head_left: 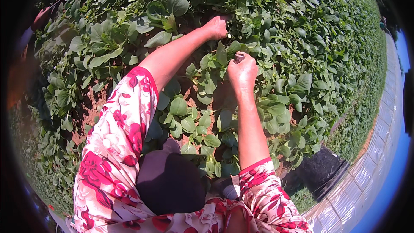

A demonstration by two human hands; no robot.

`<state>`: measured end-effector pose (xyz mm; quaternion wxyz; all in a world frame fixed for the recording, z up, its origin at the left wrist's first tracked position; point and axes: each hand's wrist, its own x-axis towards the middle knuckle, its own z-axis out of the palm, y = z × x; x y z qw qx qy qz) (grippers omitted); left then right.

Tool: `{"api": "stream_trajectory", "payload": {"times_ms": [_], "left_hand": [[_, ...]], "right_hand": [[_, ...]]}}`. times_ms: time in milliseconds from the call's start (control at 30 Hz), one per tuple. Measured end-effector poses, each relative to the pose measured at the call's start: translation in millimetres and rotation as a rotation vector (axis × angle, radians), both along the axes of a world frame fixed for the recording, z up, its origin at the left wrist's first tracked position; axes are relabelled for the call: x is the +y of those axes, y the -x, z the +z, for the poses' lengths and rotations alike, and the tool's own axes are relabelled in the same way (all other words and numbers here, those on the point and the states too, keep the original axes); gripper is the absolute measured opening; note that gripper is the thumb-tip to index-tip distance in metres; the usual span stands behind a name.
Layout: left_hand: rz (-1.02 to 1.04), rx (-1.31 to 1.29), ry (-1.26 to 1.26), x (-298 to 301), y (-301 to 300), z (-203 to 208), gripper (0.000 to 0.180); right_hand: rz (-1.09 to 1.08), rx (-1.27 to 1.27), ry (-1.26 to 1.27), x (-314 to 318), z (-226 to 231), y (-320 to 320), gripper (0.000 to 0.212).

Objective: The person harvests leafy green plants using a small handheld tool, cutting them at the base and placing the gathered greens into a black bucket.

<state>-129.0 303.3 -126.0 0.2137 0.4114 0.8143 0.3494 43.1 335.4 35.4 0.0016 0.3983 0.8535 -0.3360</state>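
Observation:
Leafy green plants (179,105) with broad, rounded leaves grow thickly all around both hands. My left hand (217,27) reaches in among them, closed, its fingertips partly covered by foliage; what it grips there I cannot make out. Just below and to the right, my right hand (243,72) is wrapped round a dark-handled tool (239,57). Only the end of that handle shows above the fist, and the rest is hidden by the hand and leaves.
Reddish soil (92,108) shows between plants. My dark-clothed knee (170,181) is below my arms. A black crate (321,170) stands at lower right, before a strip of clear plastic sheeting (366,159). Part of another person (42,18) appears at the far left.

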Motion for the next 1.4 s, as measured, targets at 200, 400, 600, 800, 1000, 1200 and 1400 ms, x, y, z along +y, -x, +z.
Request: {"api": "stream_trajectory", "payload": {"times_ms": [200, 400, 600, 800, 1000, 1200, 1400], "left_hand": [[0.083, -0.098, 0.132, 28.6, -2.8, 6.3, 0.016], [0.178, -0.150, -0.092, 37.6, -6.6, 0.6, 0.027], [0.371, 0.114, -0.028, -57.8, 88.0, -86.7, 0.027], [0.428, -0.763, -0.415, 21.9, 13.4, 4.1, 0.030], [0.159, -0.210, -0.265, 13.1, 26.1, -11.2, 0.026], [-0.015, -0.132, 0.077, 39.5, 11.8, 15.4, 0.035], [-0.036, -0.256, 0.159, 48.7, 21.6, 3.0, 0.047]], "right_hand": [[0.203, -0.143, -0.164, 18.1, -10.1, 27.4, 0.020], [0.387, -0.208, -0.310, 16.3, 7.0, 9.5, 0.025], [0.127, -0.028, -0.109, -16.3, 40.1, 6.2, 0.027], [-0.074, -0.032, -0.113, 37.4, 23.9, -30.9, 0.028], [-0.098, 0.023, -0.083, 31.6, 10.5, -10.9, 0.028], [-0.091, 0.045, -0.070, 39.7, -0.6, -1.4, 0.026], [0.036, 0.009, -0.055, 51.0, -2.7, 39.9, 0.026]]}}
